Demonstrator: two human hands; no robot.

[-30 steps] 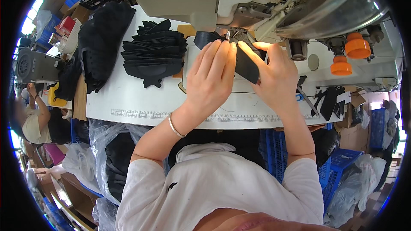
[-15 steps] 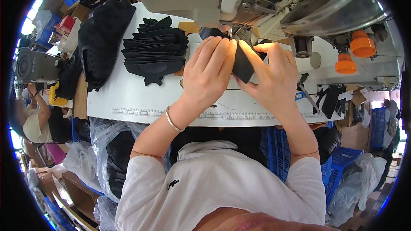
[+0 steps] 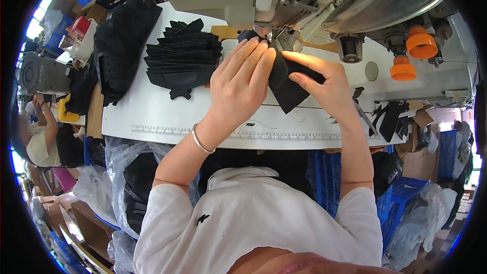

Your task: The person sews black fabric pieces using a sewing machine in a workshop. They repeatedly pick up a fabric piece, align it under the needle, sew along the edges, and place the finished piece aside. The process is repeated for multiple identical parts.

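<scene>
A dark piece of black fabric [image 3: 288, 94] lies under the sewing machine's needle area [image 3: 269, 34], with one pointed corner toward me. My left hand [image 3: 242, 76] rests flat on its left part, fingers stretched forward close to the needle. At the right, my right hand [image 3: 325, 82] pinches the fabric's edge between thumb and fingers. The fabric beneath my left fingers is hidden. Left of my hands sits a fanned stack of black fabric pieces [image 3: 182, 63] on the white table [image 3: 203, 116].
A ruler strip [image 3: 218, 133] runs along the table's near edge. Orange knobs [image 3: 421, 44] hang at the right, beyond scissors [image 3: 362, 109]. Black bundled fabric [image 3: 124, 45] lies at the left. Blue crates [image 3: 406, 193] stand below. Another person [image 3: 43, 137] sits far left.
My right hand has shifted slightly and its grip on the fabric has changed. More of the black fabric now shows between my hands, its corner turned nearer to me.
</scene>
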